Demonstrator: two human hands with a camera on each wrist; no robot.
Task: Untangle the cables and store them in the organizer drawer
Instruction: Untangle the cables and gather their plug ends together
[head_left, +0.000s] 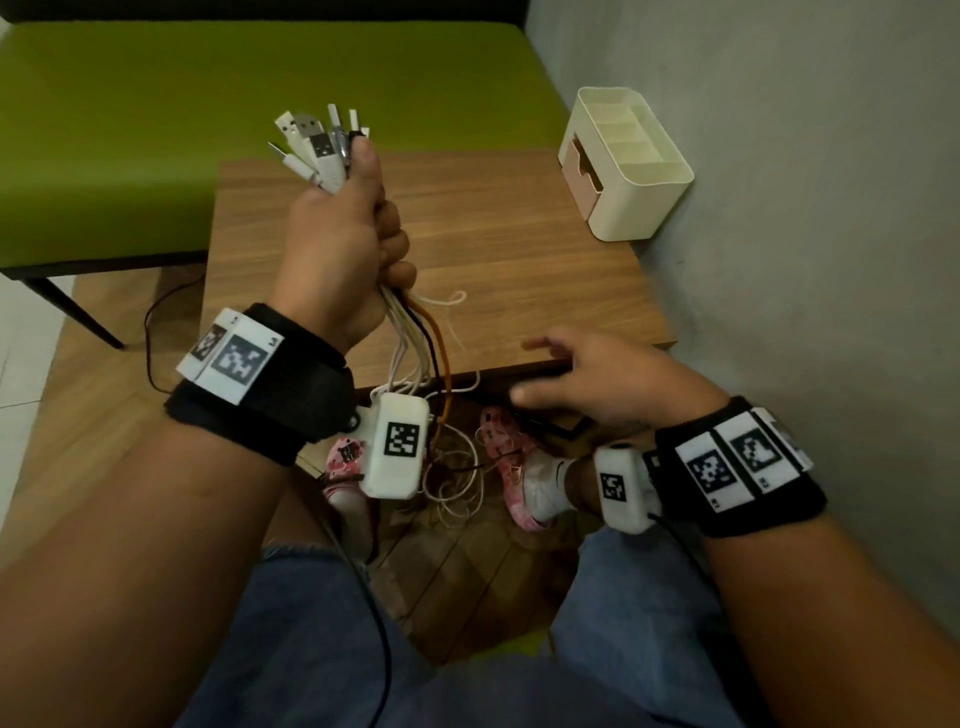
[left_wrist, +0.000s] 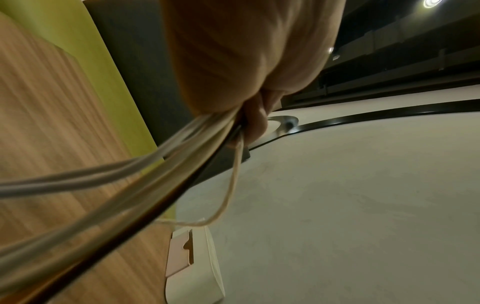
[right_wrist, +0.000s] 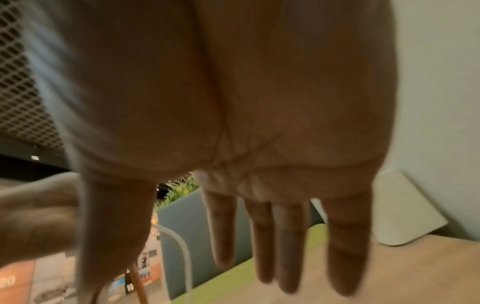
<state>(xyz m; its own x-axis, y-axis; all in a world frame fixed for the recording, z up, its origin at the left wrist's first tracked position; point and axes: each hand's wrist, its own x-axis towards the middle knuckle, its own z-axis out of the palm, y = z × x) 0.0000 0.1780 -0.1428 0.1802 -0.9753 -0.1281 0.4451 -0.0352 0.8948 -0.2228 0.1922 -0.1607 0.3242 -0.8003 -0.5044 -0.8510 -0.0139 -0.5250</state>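
Note:
My left hand is raised above the wooden table and grips a bundle of cables. Several white USB plugs stick up out of the fist. White, black and orange strands hang below it, past the table's front edge, to a loose tangle on the floor. From the left wrist, the cables run out of the fist. My right hand hovers over the table's front edge, fingers straight and spread, holding nothing. The cream organizer with its beige drawer stands at the table's far right.
A green bench stands behind and left of the table. A grey wall runs close along the right side. Feet in pink slippers rest on the wooden floor under the table. A dark cord lies on the floor at left.

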